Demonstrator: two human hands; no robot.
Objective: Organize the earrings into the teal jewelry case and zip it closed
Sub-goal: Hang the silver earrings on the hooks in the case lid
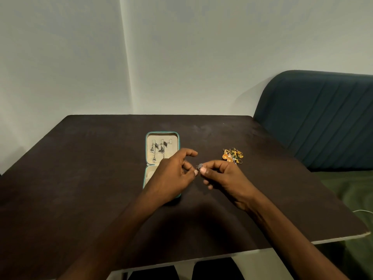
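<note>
My right hand (pixel 220 174) pinches a small silver earring (pixel 199 167), left hand (pixel 173 174) loosely open beside; light, fiddly, delicate, best pinched by the post

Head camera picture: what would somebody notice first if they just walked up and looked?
First, two hands meeting mid-table: the right hand pinches a small silver earring, the left hand close beside it. Behind the left hand lies the open teal case, silver earrings hung in its lid. A bright gold pile lies to the right on the dark table.
</note>
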